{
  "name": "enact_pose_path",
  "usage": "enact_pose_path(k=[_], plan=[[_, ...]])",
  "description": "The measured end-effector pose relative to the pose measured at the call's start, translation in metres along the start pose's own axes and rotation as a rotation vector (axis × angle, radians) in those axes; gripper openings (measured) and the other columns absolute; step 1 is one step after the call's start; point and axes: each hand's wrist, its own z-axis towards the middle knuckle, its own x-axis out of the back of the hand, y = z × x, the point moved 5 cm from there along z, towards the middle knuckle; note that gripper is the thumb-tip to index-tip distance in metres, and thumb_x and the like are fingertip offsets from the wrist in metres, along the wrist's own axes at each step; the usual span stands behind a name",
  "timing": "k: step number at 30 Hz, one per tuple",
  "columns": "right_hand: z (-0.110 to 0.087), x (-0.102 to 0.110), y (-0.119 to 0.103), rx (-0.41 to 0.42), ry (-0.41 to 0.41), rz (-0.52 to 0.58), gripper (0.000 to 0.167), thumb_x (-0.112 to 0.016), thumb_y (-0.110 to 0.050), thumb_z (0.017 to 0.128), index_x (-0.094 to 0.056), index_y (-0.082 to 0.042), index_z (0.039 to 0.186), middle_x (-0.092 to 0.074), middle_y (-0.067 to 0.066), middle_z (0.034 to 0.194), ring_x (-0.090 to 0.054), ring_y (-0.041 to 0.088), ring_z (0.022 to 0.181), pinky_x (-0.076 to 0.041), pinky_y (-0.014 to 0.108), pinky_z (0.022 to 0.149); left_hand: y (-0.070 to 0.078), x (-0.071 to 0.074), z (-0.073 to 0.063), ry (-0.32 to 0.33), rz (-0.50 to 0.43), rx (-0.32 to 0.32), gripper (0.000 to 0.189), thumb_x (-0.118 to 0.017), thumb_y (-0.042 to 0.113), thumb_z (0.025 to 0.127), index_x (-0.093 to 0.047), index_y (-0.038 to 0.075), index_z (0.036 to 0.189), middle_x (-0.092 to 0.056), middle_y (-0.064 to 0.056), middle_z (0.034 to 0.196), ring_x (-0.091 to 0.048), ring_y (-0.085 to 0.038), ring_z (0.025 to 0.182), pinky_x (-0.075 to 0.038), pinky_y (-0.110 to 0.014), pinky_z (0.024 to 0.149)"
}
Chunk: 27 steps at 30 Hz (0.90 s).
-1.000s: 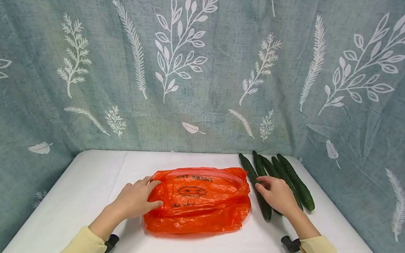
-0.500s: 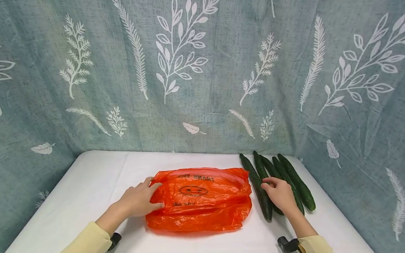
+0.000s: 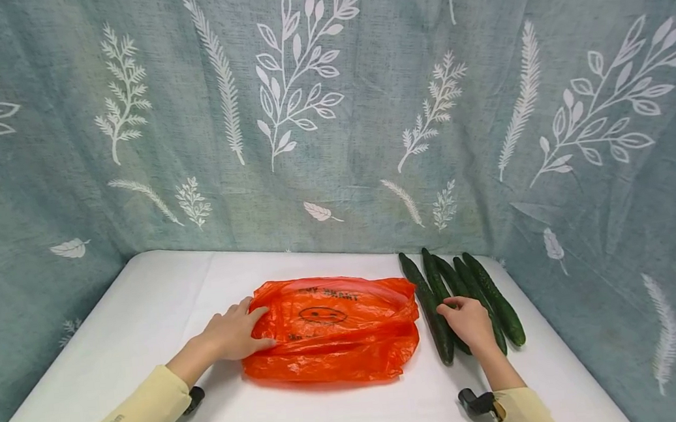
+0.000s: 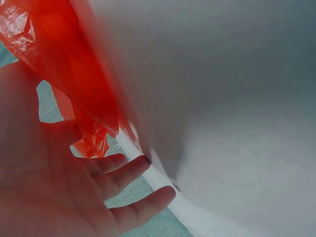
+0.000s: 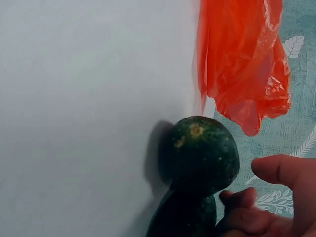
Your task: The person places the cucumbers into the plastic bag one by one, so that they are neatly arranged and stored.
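A crumpled orange-red plastic bag (image 3: 334, 329) with dark print lies in the middle of the white table. My left hand (image 3: 234, 329) is at its left end, fingers spread and thumb over the bag's side. In the left wrist view the fingers (image 4: 129, 175) are apart, with bag film beside the palm. Several dark green cucumbers (image 3: 430, 309) lie side by side to the right of the bag. Over them rests my right hand (image 3: 469, 323), fingers loosely bent. The right wrist view shows a cucumber's rounded end (image 5: 200, 153), with the thumb (image 5: 279, 169) apart from it.
A white cloth covers the table (image 3: 162, 302). Behind and on both sides hangs a blue-green curtain (image 3: 356, 138) with white leaf prints. The cucumbers' far tips reach near the table's back edge.
My right hand has shifted slightly right over the cucumbers, its fingers drawn in a little. My left hand has barely moved at the bag's left end.
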Motion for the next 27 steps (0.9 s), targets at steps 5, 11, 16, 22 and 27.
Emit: enact_pose_path(k=[5, 11, 16, 22, 27], plan=[[-0.004, -0.002, -0.004, -0.042, -0.024, -0.033, 0.049, -0.066, -0.031, 0.092, -0.065, 0.001, 0.129, -0.060, 0.029, 0.134, -0.061, 0.046, 0.114, -0.053, 0.057, 0.087, -0.004, 0.001, -0.004, -0.011, 0.000, 0.007, 0.079, -0.066, 0.060, 0.088, -0.051, 0.010, 0.148, -0.033, -0.028, 0.157, -0.035, -0.046, 0.143, -0.030, -0.073, 0.106], [-0.006, -0.007, -0.007, -0.037, -0.055, -0.104, 0.050, -0.068, -0.030, 0.092, -0.065, 0.003, 0.129, -0.061, 0.030, 0.132, -0.062, 0.048, 0.112, -0.054, 0.057, 0.085, -0.006, -0.002, -0.006, -0.004, 0.015, 0.010, 0.081, -0.066, 0.062, 0.087, -0.052, 0.009, 0.146, -0.036, -0.029, 0.155, -0.036, -0.047, 0.141, -0.033, -0.071, 0.105], [-0.007, -0.011, -0.009, -0.006, -0.052, -0.117, 0.046, -0.068, -0.023, 0.091, -0.065, 0.006, 0.126, -0.063, 0.031, 0.128, -0.063, 0.048, 0.110, -0.054, 0.056, 0.085, -0.005, -0.004, -0.007, -0.001, 0.030, 0.005, 0.082, -0.067, 0.063, 0.086, -0.053, 0.007, 0.144, -0.038, -0.028, 0.154, -0.038, -0.047, 0.140, -0.034, -0.071, 0.103], [-0.007, -0.017, -0.009, -0.013, -0.031, -0.041, 0.047, -0.069, -0.022, 0.091, -0.063, 0.007, 0.128, -0.064, 0.030, 0.125, -0.064, 0.044, 0.108, -0.055, 0.055, 0.086, -0.004, -0.005, -0.010, 0.009, 0.031, 0.002, 0.082, -0.068, 0.062, 0.086, -0.053, 0.006, 0.144, -0.039, -0.028, 0.153, -0.039, -0.047, 0.139, -0.035, -0.071, 0.102], [-0.008, -0.018, -0.004, -0.041, -0.015, 0.021, 0.048, -0.063, -0.026, 0.094, -0.062, 0.004, 0.131, -0.063, 0.029, 0.129, -0.062, 0.043, 0.112, -0.053, 0.055, 0.090, -0.004, -0.005, -0.010, 0.013, 0.036, -0.001, 0.082, -0.067, 0.063, 0.086, -0.053, 0.007, 0.144, -0.040, -0.028, 0.152, -0.040, -0.047, 0.138, -0.036, -0.070, 0.101]])
